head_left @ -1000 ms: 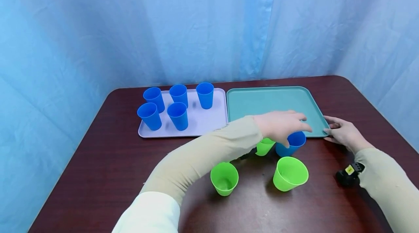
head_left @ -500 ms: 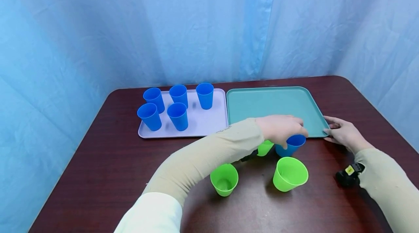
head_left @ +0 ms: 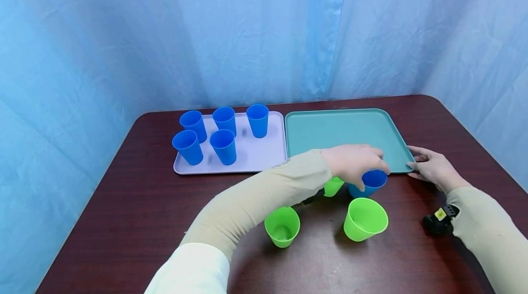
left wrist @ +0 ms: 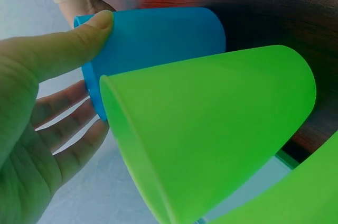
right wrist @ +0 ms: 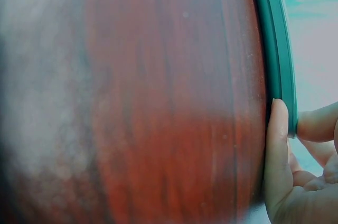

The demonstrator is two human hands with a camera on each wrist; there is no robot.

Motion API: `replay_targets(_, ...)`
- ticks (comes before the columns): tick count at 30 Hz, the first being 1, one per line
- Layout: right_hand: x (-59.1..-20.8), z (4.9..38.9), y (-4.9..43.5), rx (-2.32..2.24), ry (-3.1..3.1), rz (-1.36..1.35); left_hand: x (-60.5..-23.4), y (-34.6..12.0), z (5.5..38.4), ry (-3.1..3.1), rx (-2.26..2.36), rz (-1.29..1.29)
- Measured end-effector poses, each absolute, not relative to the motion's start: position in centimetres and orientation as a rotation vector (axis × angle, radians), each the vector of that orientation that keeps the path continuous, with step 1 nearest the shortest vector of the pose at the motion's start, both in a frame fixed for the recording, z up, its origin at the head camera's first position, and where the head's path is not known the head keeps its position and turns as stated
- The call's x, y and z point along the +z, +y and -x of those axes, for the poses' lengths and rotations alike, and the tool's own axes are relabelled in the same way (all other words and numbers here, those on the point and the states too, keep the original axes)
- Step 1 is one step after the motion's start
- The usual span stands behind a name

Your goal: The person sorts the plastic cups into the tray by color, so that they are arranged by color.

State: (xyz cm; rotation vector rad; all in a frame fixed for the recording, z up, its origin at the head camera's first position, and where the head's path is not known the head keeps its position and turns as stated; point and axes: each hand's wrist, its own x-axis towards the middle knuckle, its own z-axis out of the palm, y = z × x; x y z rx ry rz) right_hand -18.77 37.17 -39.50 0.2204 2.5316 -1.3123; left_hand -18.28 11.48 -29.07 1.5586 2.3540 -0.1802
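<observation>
My left hand (head_left: 355, 162) holds a blue cup (head_left: 368, 189) at its rim, reaching down from above. In the left wrist view, the thumb (left wrist: 97, 26) lies on the near side of the blue cup (left wrist: 158, 36), and the other fingers are at the far side of its mouth. A green cup (left wrist: 211, 129) is right beside it. My right hand (head_left: 433, 168) pinches the near right corner of a teal tray (head_left: 342, 129). The right wrist view has its thumb and fingers at the edge of the tray (right wrist: 275, 39).
A lilac tray (head_left: 264, 156) with several upright blue cups (head_left: 224, 146) stands at the back left, against the teal tray. Green cups (head_left: 365, 220) stand on the dark wooden table (head_left: 136, 220), one (head_left: 333, 186) partly behind the left forearm. Blue curtains (head_left: 247, 32) hang behind.
My left hand has come down and closed its fingers onto the blue cup's rim; the cup has shifted very slightly right. The right hand stays at the tray corner.
</observation>
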Motion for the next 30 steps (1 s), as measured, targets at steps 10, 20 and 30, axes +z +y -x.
replay_targets(10, -39.3, 18.8, 37.1, -1.305, 2.529, -0.23, -28.0, 11.2, 18.6, 2.37, -0.061, -1.616)
replay_targets(20, -39.4, 18.8, 37.0, -1.293, 2.529, -0.228, -25.2, 9.5, 18.4, 2.45, 0.178, -1.683)
replay_targets(30, -39.3, 18.8, 37.0, -1.28, 2.537, -0.235, -23.1, 6.6, 18.2, 2.554, 0.377, -1.717)
